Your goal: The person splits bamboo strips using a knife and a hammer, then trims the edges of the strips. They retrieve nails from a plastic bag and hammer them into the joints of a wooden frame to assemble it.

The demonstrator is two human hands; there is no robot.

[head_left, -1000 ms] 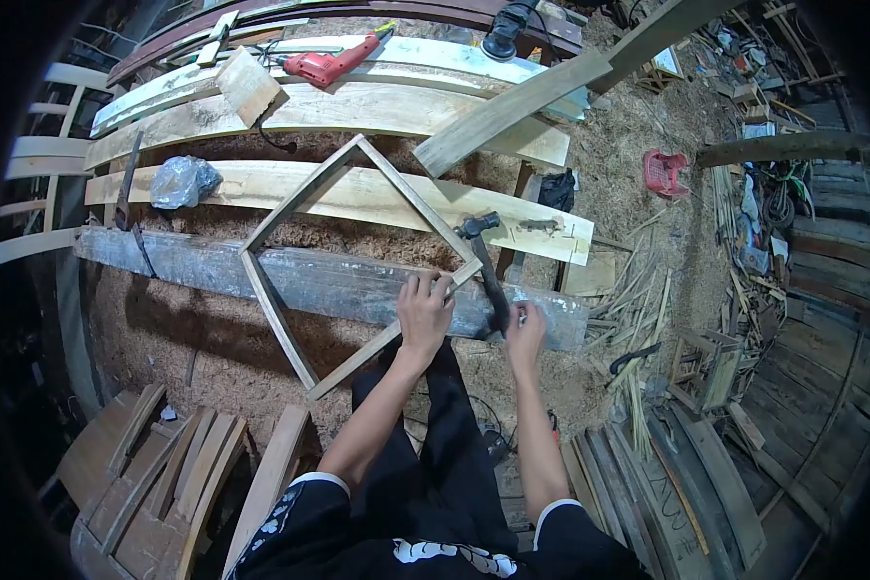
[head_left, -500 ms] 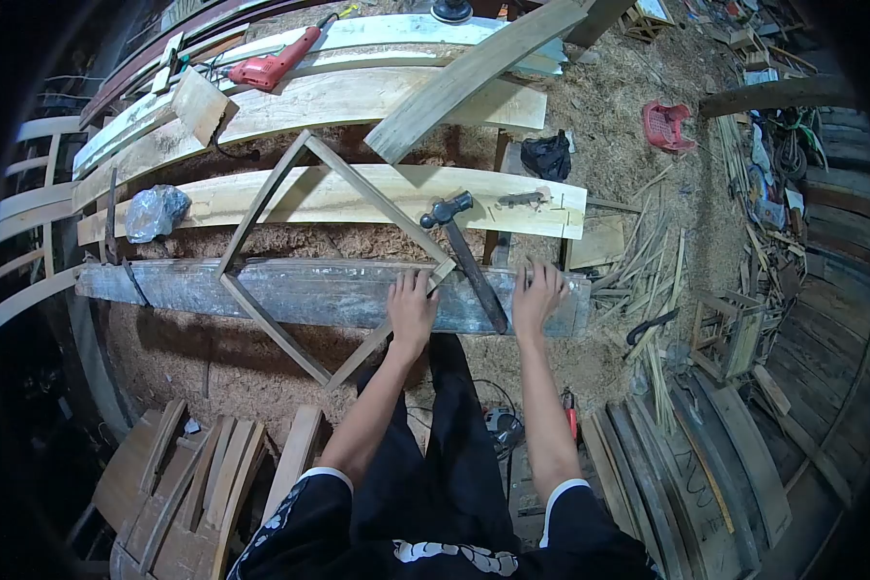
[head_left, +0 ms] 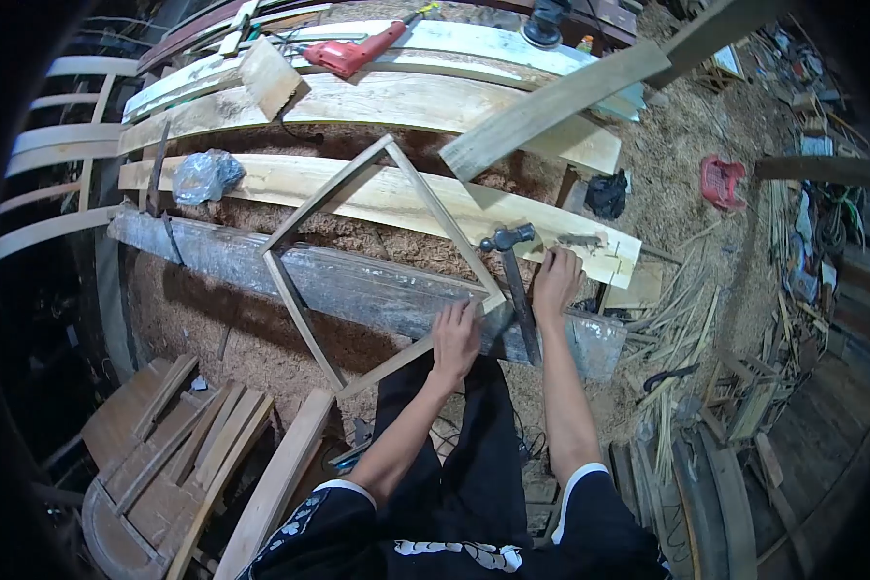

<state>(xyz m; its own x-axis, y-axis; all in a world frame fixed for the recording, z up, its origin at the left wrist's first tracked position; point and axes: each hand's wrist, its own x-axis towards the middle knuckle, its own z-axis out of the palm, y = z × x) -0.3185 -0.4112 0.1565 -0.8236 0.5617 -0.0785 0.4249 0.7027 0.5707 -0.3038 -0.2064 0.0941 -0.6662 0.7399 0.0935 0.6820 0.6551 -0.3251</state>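
Note:
A four-sided frame of thin wooden strips lies tilted like a diamond across the planks. My left hand is closed around its lower right strip, close to the right corner. Just right of that corner rests a ball-peen hammer, its head on the pale plank and its handle across the grey, stained plank. Beside the hammer, my right hand reaches to the pale plank's near edge with fingers bent together; whatever they hold is hidden. Small nails show on the plank's right end.
A red power drill and a dark power tool sit on the far boards. A clear plastic bag lies on the pale plank's left. A grey board slants across the back. Curved wooden pieces stand at lower left.
My right hand has moved forward from the grey plank to the pale plank's edge. My left hand stays at the frame's corner. The whole view has shifted and turned.

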